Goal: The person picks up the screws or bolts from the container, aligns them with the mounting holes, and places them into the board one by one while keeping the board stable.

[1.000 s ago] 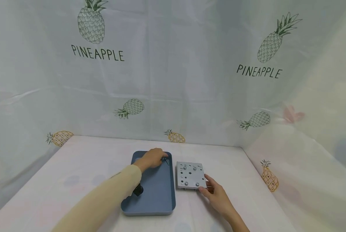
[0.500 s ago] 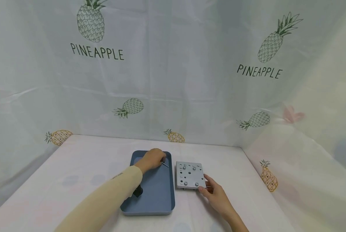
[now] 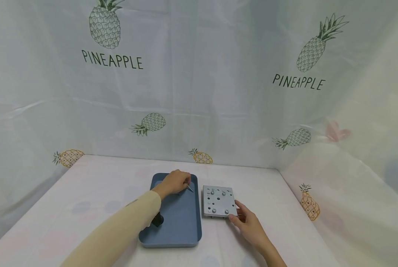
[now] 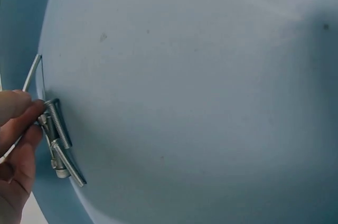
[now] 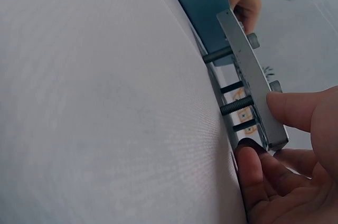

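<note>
Left hand (image 3: 175, 181): I pinch a thin metal rod (image 4: 31, 73).
Metal bits (image 4: 59, 123): by my fingers, in the blue tray (image 3: 180, 227), lower middle.
Right hand (image 3: 249, 224): I hold the metal plate (image 3: 223, 204), right of the tray.
Picking: I think I'm taking the rod; next, lift it clear.
Rod's slant: steeper than half a second ago.

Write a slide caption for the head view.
Left hand pinches a thin rod over a blue tray; right hand holds a metal plate.
</note>
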{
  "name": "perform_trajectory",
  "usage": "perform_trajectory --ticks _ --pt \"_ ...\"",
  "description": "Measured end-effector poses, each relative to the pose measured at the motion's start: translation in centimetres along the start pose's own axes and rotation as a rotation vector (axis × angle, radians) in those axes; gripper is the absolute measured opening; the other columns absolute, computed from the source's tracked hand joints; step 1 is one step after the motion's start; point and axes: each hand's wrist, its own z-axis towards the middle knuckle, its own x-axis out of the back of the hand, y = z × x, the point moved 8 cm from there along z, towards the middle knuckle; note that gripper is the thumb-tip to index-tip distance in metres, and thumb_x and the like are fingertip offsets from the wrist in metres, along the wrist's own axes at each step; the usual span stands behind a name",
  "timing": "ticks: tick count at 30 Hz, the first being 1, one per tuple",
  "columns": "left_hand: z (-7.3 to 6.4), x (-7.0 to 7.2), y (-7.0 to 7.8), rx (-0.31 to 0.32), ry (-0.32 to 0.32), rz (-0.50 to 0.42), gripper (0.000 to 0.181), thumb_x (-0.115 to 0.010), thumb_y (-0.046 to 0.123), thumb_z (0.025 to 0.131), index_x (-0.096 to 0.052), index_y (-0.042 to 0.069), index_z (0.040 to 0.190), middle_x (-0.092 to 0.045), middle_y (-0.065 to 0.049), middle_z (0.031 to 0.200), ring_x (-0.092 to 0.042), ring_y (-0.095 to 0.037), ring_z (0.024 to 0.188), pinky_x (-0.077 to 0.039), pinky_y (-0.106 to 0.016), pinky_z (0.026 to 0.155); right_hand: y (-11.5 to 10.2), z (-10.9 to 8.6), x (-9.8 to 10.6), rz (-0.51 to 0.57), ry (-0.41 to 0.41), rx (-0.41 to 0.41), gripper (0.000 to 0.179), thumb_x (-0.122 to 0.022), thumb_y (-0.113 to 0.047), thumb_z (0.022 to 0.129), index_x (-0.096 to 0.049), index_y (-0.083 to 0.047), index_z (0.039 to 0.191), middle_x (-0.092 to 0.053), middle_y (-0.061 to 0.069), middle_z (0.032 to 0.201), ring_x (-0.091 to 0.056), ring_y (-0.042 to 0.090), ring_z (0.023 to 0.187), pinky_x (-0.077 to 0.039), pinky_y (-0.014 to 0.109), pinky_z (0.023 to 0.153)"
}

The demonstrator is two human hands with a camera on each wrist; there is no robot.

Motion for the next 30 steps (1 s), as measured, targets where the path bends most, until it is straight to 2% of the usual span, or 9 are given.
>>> perform_trajectory --ticks 6,11,16,22,30 --pt "-0.09 0.03 -0.59 0.043 0.018 -0.136 0.006 -0.077 0.004 0.095 -0.074 0.01 0.097 -0.075 -0.003 0.092 -0.065 -0.017 0.082 -0.056 -0.04 0.079 0.2 0.11 -0.15 0.004 0.001 0.0 0.07 -0.077 -0.029 0.099 -0.047 -0.007 0.158 -0.072 0.009 0.124 -0.067 0.019 0.107 -0.055 0.031 0.084" --pt "-0.17 0.4 -0.81 0.081 0.02 -0.243 0.007 -0.078 0.002 0.094 -0.075 0.006 0.099 -0.075 -0.002 0.088 -0.065 -0.012 0.077 -0.056 -0.034 0.073 0.15 0.05 -0.11 0.003 0.003 0.006 0.069 -0.077 -0.027 0.099 -0.047 -0.007 0.158 -0.073 0.009 0.125 -0.068 0.019 0.108 -0.055 0.031 0.084" --pt "-0.29 0.54 -0.87 0.086 0.029 -0.3 0.008 -0.079 0.001 0.093 -0.076 0.005 0.099 -0.076 -0.002 0.088 -0.067 -0.011 0.077 -0.056 -0.031 0.07 0.12 0.01 -0.02 0.002 0.004 0.006 0.069 -0.077 -0.027 0.099 -0.047 -0.006 0.158 -0.072 0.008 0.123 -0.068 0.019 0.106 -0.055 0.031 0.084" --pt "-0.35 0.39 -0.59 0.097 0.008 -0.343 0.009 -0.079 0.001 0.094 -0.077 0.005 0.101 -0.076 -0.001 0.091 -0.065 -0.009 0.08 -0.055 -0.028 0.071 0.21 -0.02 -0.02 0.013 -0.002 0.0 0.072 -0.077 -0.027 0.099 -0.046 -0.008 0.16 -0.072 0.008 0.121 -0.067 0.018 0.105 -0.054 0.029 0.08" --pt "-0.2 0.67 -0.04 0.072 0.023 -0.392 0.009 -0.08 0.007 0.094 -0.077 0.008 0.103 -0.076 0.001 0.091 -0.065 -0.01 0.079 -0.054 -0.027 0.066 0.14 0.07 -0.13 0.02 -0.007 0.001 0.071 -0.077 -0.027 0.099 -0.046 -0.009 0.161 -0.072 0.009 0.122 -0.067 0.018 0.103 -0.054 0.028 0.077"
